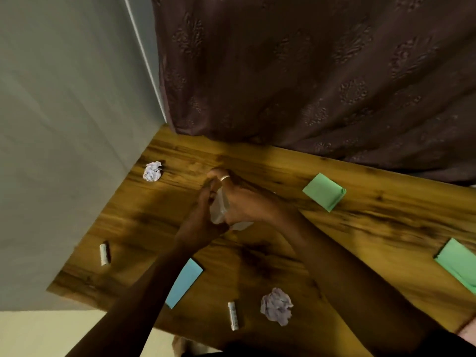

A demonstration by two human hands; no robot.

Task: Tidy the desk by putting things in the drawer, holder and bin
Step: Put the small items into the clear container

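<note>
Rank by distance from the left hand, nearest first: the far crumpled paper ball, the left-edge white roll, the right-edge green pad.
From the left hand, holding clear plastic:
1. Crumpled paper ball, back left.
2. White roll, left edge.
3. Green pad, far right.

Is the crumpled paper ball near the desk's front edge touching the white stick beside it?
Apart. The head view shows a strip of bare desk between the crumpled paper ball and the white stick.

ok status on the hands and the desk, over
Left hand and right hand both grip a pale translucent thing. Paper balls, white sticks, green notes, blue note loose on desk. Nothing in the way.
</note>
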